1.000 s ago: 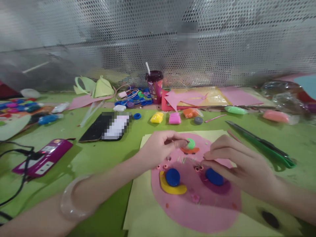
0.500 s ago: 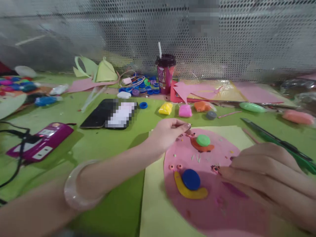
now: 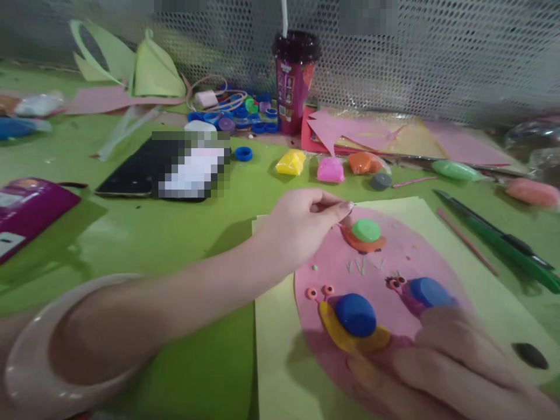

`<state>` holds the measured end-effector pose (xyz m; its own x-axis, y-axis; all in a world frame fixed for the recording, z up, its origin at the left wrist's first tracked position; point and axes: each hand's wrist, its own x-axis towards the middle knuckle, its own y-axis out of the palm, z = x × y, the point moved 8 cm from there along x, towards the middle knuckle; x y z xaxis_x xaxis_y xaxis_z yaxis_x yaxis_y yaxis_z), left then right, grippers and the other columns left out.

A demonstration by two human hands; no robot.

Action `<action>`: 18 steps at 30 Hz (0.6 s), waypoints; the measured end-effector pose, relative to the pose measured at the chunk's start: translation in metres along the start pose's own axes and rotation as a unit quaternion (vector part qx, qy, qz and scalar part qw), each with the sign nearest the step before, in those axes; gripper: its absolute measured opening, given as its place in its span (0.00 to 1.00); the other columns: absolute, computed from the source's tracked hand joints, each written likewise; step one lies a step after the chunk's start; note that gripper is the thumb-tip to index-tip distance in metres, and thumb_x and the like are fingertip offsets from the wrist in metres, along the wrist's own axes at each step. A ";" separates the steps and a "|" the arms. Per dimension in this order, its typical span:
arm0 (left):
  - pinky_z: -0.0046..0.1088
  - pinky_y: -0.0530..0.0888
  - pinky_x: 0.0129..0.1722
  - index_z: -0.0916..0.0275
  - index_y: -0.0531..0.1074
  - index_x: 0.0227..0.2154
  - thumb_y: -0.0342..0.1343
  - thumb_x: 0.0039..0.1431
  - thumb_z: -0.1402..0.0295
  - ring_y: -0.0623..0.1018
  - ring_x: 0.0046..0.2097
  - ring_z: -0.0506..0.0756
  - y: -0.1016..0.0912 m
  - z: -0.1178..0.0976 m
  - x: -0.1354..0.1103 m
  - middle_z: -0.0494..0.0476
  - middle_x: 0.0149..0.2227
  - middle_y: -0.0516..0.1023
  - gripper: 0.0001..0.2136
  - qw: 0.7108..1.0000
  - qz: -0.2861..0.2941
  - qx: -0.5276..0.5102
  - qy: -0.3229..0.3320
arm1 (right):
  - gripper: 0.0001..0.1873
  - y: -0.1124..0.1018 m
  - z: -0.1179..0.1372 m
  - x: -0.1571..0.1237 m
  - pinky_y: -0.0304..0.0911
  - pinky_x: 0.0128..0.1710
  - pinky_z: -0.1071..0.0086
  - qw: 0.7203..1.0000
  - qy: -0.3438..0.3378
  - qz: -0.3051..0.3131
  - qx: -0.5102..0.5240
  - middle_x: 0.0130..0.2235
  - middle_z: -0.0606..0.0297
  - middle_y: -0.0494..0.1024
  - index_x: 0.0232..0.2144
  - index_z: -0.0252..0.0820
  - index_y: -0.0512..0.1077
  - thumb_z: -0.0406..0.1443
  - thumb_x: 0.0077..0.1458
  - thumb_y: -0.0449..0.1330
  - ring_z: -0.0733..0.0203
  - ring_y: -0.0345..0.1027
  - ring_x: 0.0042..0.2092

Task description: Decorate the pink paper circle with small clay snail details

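A pink oval sheet (image 3: pixel 385 274) lies on a pale yellow paper (image 3: pixel 280 350). Three clay snails with bottle-cap shells sit on it: an orange one with a green cap (image 3: pixel 366 233), a yellow one with a blue cap (image 3: pixel 355 318), a purple one with a blue cap (image 3: pixel 426 291). My left hand (image 3: pixel 306 224) is pinched at the orange snail's head end; what it pinches is too small to name. My right hand (image 3: pixel 441 373) rests with fingers flat on the sheet's near edge, just below the yellow and purple snails.
Yellow (image 3: pixel 291 163), pink (image 3: pixel 330 170) and orange (image 3: pixel 364 163) clay lumps lie behind the paper. A dark phone (image 3: pixel 144 169), a purple cup with a straw (image 3: pixel 293 81), blue caps (image 3: pixel 244 153), a green cutter (image 3: pixel 503 248) and a magenta device (image 3: pixel 21 213) surround it.
The view has dropped closer to the table. My right hand slid toward me, off the purple snail, which now shows. My left hand stays pinched beside the orange snail.
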<state>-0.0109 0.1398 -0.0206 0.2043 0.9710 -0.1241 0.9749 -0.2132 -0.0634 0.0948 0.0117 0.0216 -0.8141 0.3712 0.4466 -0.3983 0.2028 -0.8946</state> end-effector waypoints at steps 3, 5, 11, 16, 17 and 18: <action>0.24 0.69 0.32 0.63 0.75 0.31 0.54 0.59 0.69 0.77 0.37 0.51 -0.001 0.000 0.000 0.53 0.34 0.80 0.06 1.000 -0.004 -0.005 0.000 | 0.15 0.006 -0.005 0.006 0.59 0.27 0.65 1.000 0.027 0.016 -0.001 0.24 0.75 0.73 0.38 0.48 0.72 0.33 0.65 0.45 0.65 0.63 0.26; 0.23 0.69 0.30 0.62 0.74 0.29 0.54 0.59 0.69 0.77 0.37 0.52 -0.002 0.000 0.001 0.53 0.34 0.80 0.06 1.000 -0.007 0.000 -0.001 | 0.11 0.006 -0.009 0.007 0.58 0.26 0.66 0.999 0.047 0.006 -0.005 0.23 0.76 0.73 0.36 0.49 0.71 0.35 0.64 0.48 0.66 0.62 0.25; 0.24 0.70 0.30 0.62 0.73 0.24 0.54 0.59 0.69 0.77 0.37 0.53 -0.003 0.000 0.002 0.53 0.30 0.78 0.09 0.999 -0.014 0.029 0.005 | 0.07 0.012 -0.009 -0.002 0.57 0.27 0.67 0.998 0.045 0.023 -0.032 0.26 0.82 0.76 0.37 0.52 0.73 0.36 0.61 0.54 0.66 0.62 0.26; 0.25 0.69 0.29 0.62 0.73 0.23 0.54 0.58 0.69 0.77 0.35 0.53 -0.005 -0.001 0.002 0.53 0.31 0.79 0.10 0.999 -0.021 0.035 0.027 | 0.05 0.012 -0.010 -0.004 0.57 0.29 0.66 0.998 0.043 0.030 -0.042 0.28 0.83 0.77 0.37 0.52 0.73 0.36 0.59 0.57 0.67 0.63 0.28; 0.25 0.69 0.29 0.62 0.73 0.23 0.54 0.58 0.68 0.76 0.35 0.53 -0.005 -0.001 0.002 0.53 0.31 0.79 0.09 0.999 -0.021 0.035 0.030 | 0.06 0.012 -0.008 -0.003 0.56 0.28 0.66 0.998 0.033 0.032 -0.037 0.28 0.83 0.77 0.38 0.53 0.73 0.36 0.60 0.56 0.67 0.63 0.27; 0.25 0.69 0.29 0.62 0.74 0.24 0.54 0.58 0.68 0.76 0.34 0.52 -0.005 -0.001 0.002 0.53 0.31 0.79 0.09 0.999 -0.022 0.034 0.032 | 0.07 0.012 -0.007 -0.004 0.56 0.27 0.66 0.999 0.028 0.026 -0.034 0.27 0.83 0.76 0.38 0.53 0.72 0.36 0.60 0.56 0.67 0.62 0.26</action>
<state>-0.0158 0.1431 -0.0194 0.1679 0.9842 -0.0567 0.9755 -0.1741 -0.1343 0.0961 0.0194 0.0095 -0.8070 0.4332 0.4013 -0.3248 0.2419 -0.9143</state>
